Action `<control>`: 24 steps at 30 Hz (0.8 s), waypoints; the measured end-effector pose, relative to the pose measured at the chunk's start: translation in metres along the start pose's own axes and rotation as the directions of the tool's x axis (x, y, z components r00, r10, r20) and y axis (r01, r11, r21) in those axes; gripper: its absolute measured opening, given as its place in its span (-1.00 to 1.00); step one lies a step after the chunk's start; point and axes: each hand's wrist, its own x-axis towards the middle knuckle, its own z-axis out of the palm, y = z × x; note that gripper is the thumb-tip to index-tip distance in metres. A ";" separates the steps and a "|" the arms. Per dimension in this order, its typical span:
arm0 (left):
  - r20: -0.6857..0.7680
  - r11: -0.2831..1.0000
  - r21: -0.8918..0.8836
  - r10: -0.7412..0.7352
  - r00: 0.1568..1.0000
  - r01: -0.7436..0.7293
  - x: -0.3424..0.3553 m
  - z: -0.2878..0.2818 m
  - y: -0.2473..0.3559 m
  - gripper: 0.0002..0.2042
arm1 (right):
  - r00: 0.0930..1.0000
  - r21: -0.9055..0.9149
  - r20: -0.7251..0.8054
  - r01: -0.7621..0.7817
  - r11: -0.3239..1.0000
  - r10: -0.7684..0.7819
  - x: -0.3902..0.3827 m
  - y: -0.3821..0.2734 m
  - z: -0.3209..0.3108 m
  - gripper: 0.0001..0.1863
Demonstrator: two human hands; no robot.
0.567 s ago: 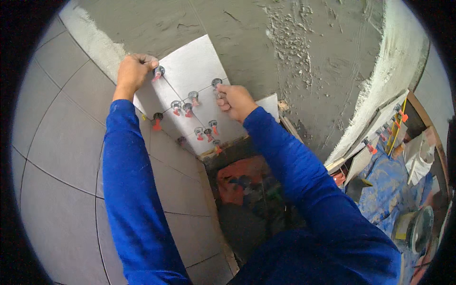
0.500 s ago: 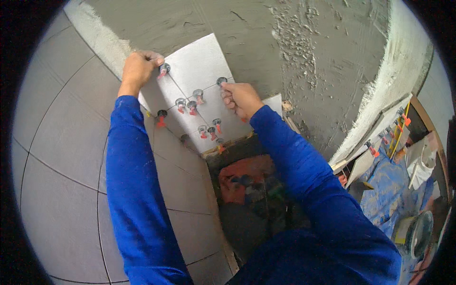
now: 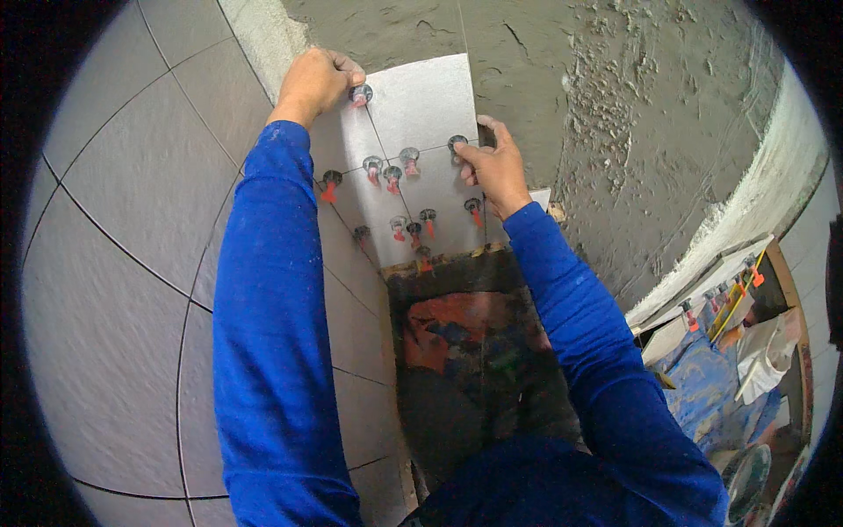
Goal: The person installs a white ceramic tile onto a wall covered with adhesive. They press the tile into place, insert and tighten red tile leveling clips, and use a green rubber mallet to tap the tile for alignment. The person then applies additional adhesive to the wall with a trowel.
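Observation:
A pale square tile (image 3: 427,97) stands among other tiles against the mortared wall, with several red-and-black leveling clips (image 3: 392,175) along the joints. My left hand (image 3: 312,83) is closed at its upper-left edge, fingertips just over the top clip (image 3: 361,98). My right hand (image 3: 500,171) is curled at the tile's right edge, thumb on a black clip cap (image 3: 457,142), index finger raised beside the edge. What the fingertips grip is partly hidden.
Grey tiles (image 3: 132,281) cover the left wall. Grey mortar (image 3: 650,114) spreads at upper right. Below lies a dark recess (image 3: 465,378) with a reddish patch. At right are tiles with clips (image 3: 667,338), a yellow rod, a white bag (image 3: 764,351), blue sheeting (image 3: 716,404) and a bucket (image 3: 742,479).
The view has shifted, so the tile and hands sit further right and higher. My right hand's index finger has lifted away from its earlier curl, up along the tile's edge.

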 end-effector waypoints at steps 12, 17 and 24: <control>0.002 0.996 -0.081 0.045 0.999 -0.045 -0.004 -0.001 -0.001 -0.81 | 1.000 -0.121 0.010 -0.001 0.993 0.002 -0.022 -0.011 -0.017 -0.30; -0.003 0.994 -0.109 -0.005 1.000 0.005 -0.006 -0.002 0.002 -0.79 | 0.959 -0.285 -0.116 0.216 0.934 -0.257 -0.099 -0.029 -0.051 -0.56; -0.027 0.996 0.034 0.082 0.996 -0.081 0.010 0.012 -0.021 -0.65 | 0.347 -0.964 -0.122 0.181 0.194 -0.930 -0.203 -0.132 -0.146 -0.32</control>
